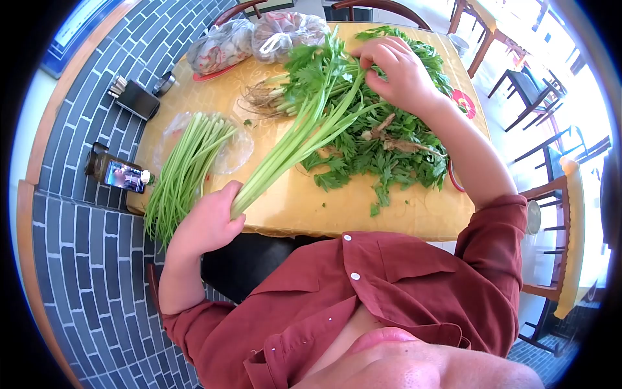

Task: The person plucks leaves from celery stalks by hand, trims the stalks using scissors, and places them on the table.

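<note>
My left hand (210,219) is closed round the pale cut ends of a bunch of celery stalks (285,152), which slants up and right over the table. At the leafy top of this bunch, my right hand (392,68) has its fingers curled at the leaves; what lies between its fingertips is too small to make out. Under and beside it spreads a pile of green leaves (363,155) with some brown roots on top. More celery with stringy roots (262,98) lies behind the held bunch. Bare stalks (188,162) rest on a clear plastic bag at the left.
Two filled plastic bags (288,37) stand at the table's far edge, one on a red plate. Along the brick wall are a black holder (137,98) and a propped phone (125,176). Chairs (531,91) and other tables stand to the right.
</note>
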Demonstrator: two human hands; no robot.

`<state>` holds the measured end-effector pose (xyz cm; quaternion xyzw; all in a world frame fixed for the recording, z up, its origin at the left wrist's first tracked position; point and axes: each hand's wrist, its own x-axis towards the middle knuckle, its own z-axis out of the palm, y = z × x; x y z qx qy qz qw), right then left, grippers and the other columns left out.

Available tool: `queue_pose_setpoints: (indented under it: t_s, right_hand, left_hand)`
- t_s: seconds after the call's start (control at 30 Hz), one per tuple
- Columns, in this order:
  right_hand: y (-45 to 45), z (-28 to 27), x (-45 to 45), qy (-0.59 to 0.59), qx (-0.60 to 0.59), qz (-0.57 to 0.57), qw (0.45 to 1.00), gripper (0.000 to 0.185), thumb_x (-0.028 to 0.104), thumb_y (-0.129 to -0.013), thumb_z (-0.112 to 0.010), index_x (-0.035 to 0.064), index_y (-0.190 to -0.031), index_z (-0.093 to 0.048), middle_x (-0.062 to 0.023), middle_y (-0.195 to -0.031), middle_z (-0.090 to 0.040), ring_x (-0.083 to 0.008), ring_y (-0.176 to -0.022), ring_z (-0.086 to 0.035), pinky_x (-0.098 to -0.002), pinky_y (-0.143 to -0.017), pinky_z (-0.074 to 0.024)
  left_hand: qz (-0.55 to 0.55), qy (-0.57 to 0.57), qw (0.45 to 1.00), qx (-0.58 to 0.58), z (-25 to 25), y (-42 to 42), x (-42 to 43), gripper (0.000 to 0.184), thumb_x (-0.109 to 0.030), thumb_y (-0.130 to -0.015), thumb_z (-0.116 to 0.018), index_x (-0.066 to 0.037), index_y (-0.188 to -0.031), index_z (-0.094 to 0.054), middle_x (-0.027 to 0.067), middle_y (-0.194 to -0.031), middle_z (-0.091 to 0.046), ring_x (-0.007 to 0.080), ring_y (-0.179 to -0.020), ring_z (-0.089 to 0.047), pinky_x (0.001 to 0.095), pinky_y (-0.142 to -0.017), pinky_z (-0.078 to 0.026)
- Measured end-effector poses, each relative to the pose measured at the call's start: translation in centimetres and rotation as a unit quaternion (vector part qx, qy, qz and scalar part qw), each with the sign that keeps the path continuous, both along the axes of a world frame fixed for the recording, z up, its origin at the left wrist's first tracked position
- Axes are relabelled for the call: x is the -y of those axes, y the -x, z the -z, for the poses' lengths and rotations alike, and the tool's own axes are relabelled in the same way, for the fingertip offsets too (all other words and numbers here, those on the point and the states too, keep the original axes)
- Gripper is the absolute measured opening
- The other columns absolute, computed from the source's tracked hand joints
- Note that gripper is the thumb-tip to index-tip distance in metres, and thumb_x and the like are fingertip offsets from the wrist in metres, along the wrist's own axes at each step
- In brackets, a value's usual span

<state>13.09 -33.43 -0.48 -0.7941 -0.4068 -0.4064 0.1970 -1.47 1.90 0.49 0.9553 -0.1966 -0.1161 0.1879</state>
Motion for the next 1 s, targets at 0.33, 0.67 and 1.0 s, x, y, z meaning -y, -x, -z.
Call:
queue_pose_setpoints:
  t_s: [0.33,0.67,1.0]
  right_hand:
    - [1.4,-1.2,1.5,0.154,-0.018,-0.005,0.988,0.020,0.006,-0.075,-0.062,0.0054,-0.094,-0.055,-0.0094,-0.087,-0.055,-0.0278,-0.088,-0.054,-0.0379,-0.080,-0.0453]
    - [2.7,-1.6,1.7,0.113,-0.307,-0.021,0.945,0.017,0.007,-0.082,-0.057,0.0005,-0.096,-0.051,-0.0145,-0.089,-0.054,-0.0327,-0.089,-0.053,-0.0383,-0.079,-0.0434]
    - [2.6,-0.8,1.5,0.276,-0.087,0.026,0.957,0.018,0.008,-0.074,-0.056,0.0038,-0.091,-0.053,-0.0103,-0.087,-0.048,-0.0277,-0.090,-0.050,-0.0369,-0.077,-0.0449]
  left_hand:
    - [0.011,-0.002,1.000,0.018,0.6,0.0,-1.1,0.036,-0.012,-0.071,-0.059,0.002,-0.103,-0.048,0.0250,-0.084,-0.057,0.0418,-0.081,-0.056,0.0445,-0.069,-0.045]
    - [0.006,-0.006,1.000,-0.020,0.0,0.2,-1.1,0.037,-0.008,-0.072,-0.057,0.000,-0.107,-0.048,0.0226,-0.083,-0.059,0.0394,-0.079,-0.058,0.0437,-0.068,-0.046]
    - [-0.008,-0.030,0.999,-0.035,-0.5,0.1,-0.5,0.038,-0.008,-0.073,-0.058,0.001,-0.109,-0.047,0.0245,-0.088,-0.058,0.0403,-0.085,-0.057,0.0439,-0.073,-0.046]
